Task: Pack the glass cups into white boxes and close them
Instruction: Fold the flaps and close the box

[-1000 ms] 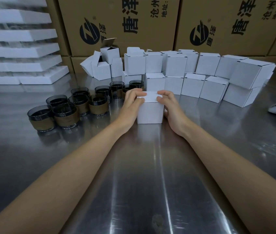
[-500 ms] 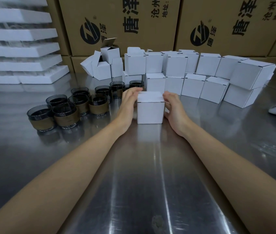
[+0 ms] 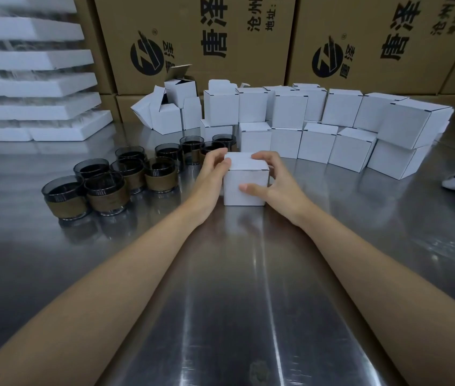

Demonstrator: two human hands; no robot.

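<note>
White cardboard box [image 3: 244, 188], cube-shaped, lid flat and shut, standing on the brushed, streaky steel bench [image 3: 234, 274]. Clasped from both sides: left grip [image 3: 212, 174] curled round its left edge with fingertips on the lid, right grip [image 3: 273, 185] wrapped over the right top corner, thumb pressed flat on the front face. Just left, a cluster of smoky round glass cups [image 3: 134, 174], several banded in tan. Behind, matte white boxes [image 3: 315, 118] stacked two high; brown corrugated cartons [image 3: 193, 37] beyond; white foam slabs [image 3: 31, 87] layered far left.
</note>
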